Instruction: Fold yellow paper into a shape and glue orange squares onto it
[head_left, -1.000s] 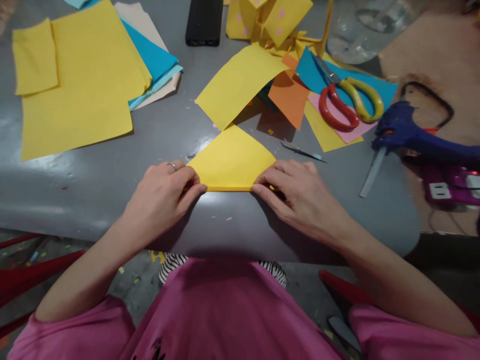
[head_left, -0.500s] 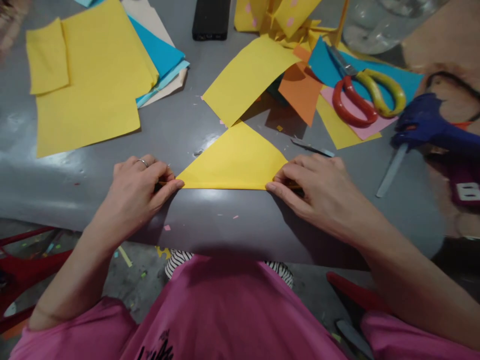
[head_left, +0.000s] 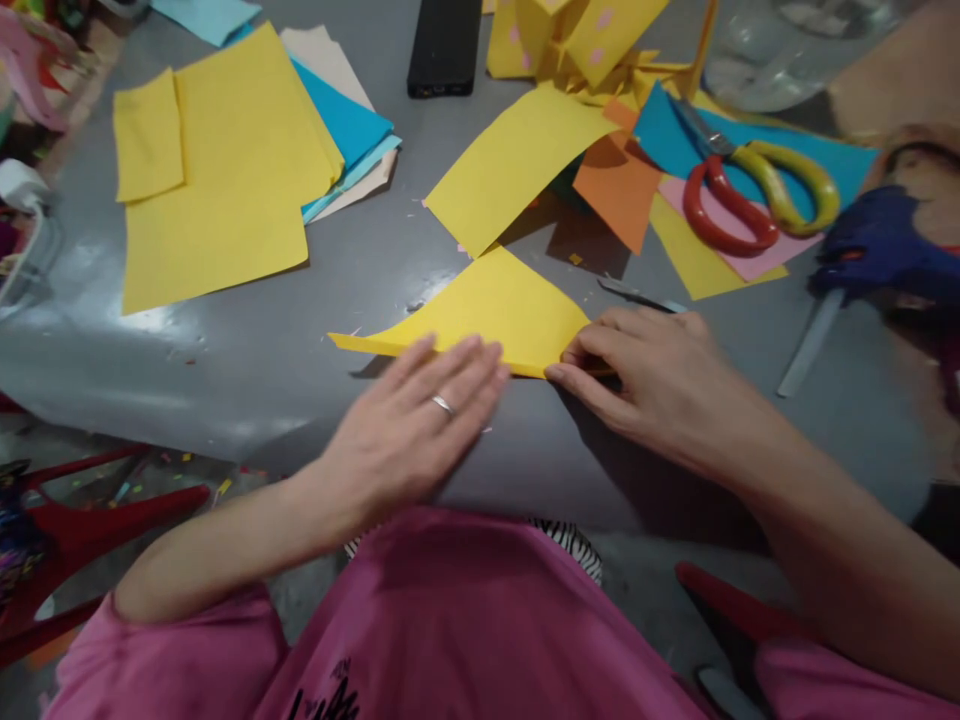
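Note:
A yellow sheet of paper (head_left: 499, 305) lies on the grey table in front of me, its near edge folded over in a narrow strip. My left hand (head_left: 431, 415), a ring on one finger, lies flat with fingers stretched out across the middle of that folded edge. Beyond it, the left tip of the paper lifts slightly off the table. At the right corner my right hand (head_left: 637, 375) pinches the paper between thumb and fingers. A slim metal blade or tweezers (head_left: 637, 295) lies just behind my right hand; I cannot tell which.
Scissors (head_left: 739, 190) with red and yellow handles rest on coloured paper at right, near a blue glue gun (head_left: 870, 245). Yellow sheets (head_left: 217, 190) lie at left. A black phone-like device (head_left: 445, 50) and a yellow paper construction (head_left: 577, 45) stand at the back.
My left hand has let go of the paper's left corner and moved right, flattening onto the folded edge. The left tip has risen. My right hand keeps its pinch.

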